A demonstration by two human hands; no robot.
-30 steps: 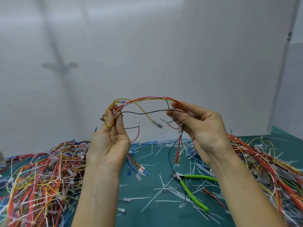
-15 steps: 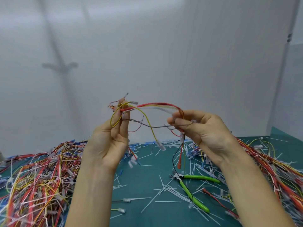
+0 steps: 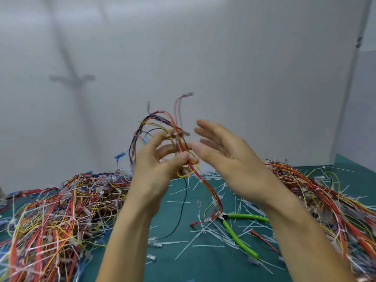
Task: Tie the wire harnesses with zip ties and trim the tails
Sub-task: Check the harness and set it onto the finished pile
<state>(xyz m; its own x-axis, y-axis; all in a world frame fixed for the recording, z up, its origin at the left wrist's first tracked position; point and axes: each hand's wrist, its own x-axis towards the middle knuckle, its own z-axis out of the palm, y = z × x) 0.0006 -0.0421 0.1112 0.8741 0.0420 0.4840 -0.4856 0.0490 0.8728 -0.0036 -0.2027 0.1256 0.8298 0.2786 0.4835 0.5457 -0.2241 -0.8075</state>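
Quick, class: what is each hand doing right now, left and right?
Left hand: pinches the wire harness between thumb and fingers.
Right hand: open, fingers straight, holding nothing.

Bright, even light, motion blur mid-frame (soft shadow on wall (image 3: 244, 58)).

Motion blur smears the wire harness (image 3: 157, 123) in my left hand (image 3: 160, 163), so its ties are unreadable. My right arm (image 3: 295, 220) covers one handle end of the green cutters (image 3: 240, 235); the left pile (image 3: 50, 220) and right pile (image 3: 335, 200) run off the edges.
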